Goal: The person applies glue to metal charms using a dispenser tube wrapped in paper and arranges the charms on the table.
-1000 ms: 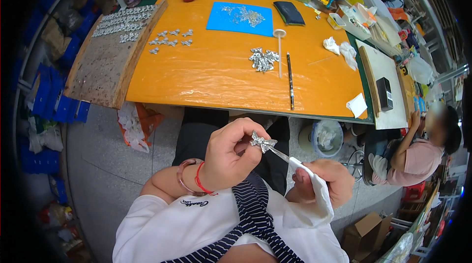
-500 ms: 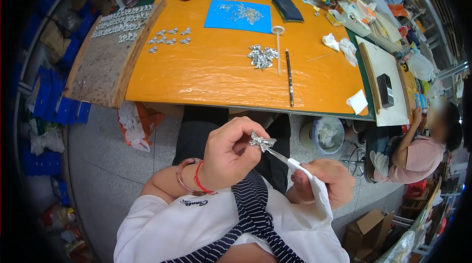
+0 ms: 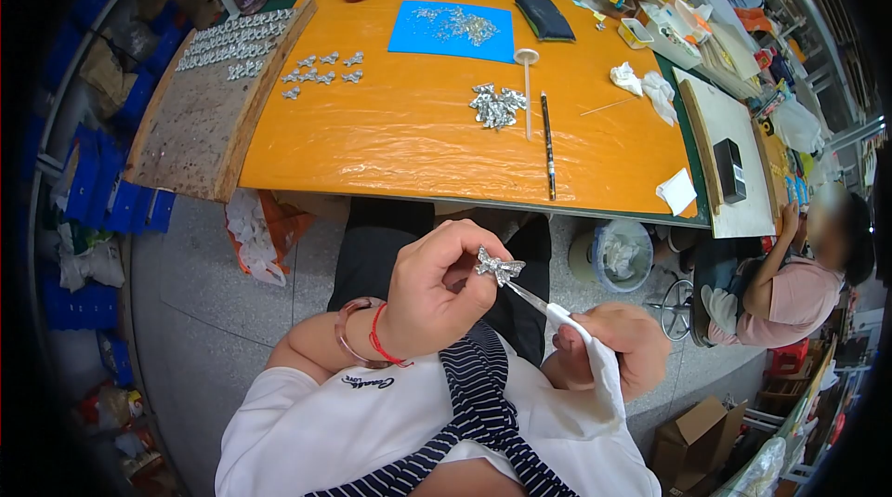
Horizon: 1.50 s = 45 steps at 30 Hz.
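Between thumb and forefinger, my left hand point(image 3: 437, 293) pinches a silver bow-shaped ornament point(image 3: 499, 267) above my lap. My right hand point(image 3: 618, 348) grips a slim, pale pointed tool point(image 3: 530, 297) together with a folded white cloth or tissue point(image 3: 595, 353). The tool's tip meets the lower edge of the bow; its rear end is hidden in my fingers. On the orange table point(image 3: 390, 144) beyond lie a heap of silver bows point(image 3: 498, 107) and a small group of spaced-out bows point(image 3: 321, 76).
A grey board point(image 3: 177, 139) at left carries rows of bows. Small shiny bits lie on a blue mat point(image 3: 451, 31). Nearby are a white stick with a round top point(image 3: 527, 93), a black pencil point(image 3: 548, 149) and a bin point(image 3: 621, 255). Another person point(image 3: 790, 297) sits at right.
Both hands stay nearly in place, still holding the bow and the tool. The bow has turned very slightly, and the whole view has shifted a little.
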Each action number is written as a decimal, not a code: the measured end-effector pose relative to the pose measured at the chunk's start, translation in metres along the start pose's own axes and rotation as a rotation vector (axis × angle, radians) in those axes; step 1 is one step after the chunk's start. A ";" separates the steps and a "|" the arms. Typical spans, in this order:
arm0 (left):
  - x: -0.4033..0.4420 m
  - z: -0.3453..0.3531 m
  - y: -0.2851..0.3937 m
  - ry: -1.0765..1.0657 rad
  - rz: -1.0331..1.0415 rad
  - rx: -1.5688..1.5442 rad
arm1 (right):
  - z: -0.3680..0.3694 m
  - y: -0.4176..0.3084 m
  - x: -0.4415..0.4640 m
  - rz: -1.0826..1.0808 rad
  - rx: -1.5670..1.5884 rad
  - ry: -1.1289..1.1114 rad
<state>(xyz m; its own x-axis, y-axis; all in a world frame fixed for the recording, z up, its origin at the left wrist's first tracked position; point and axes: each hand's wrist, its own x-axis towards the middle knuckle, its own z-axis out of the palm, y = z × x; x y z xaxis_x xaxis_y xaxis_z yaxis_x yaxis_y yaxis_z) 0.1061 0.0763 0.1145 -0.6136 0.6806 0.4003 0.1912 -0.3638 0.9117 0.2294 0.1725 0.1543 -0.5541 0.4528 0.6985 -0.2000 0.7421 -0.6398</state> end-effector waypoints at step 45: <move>0.001 0.002 -0.005 -0.023 -0.154 -0.201 | 0.004 0.007 -0.005 -0.040 0.098 0.101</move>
<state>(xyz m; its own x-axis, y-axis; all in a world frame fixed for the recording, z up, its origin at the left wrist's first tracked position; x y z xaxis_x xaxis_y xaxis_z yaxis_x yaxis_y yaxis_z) 0.1060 0.0798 0.1103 -0.6054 0.7514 0.2626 -0.0606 -0.3724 0.9261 0.2272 0.1733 0.1445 -0.4609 0.4749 0.7497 -0.3008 0.7112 -0.6354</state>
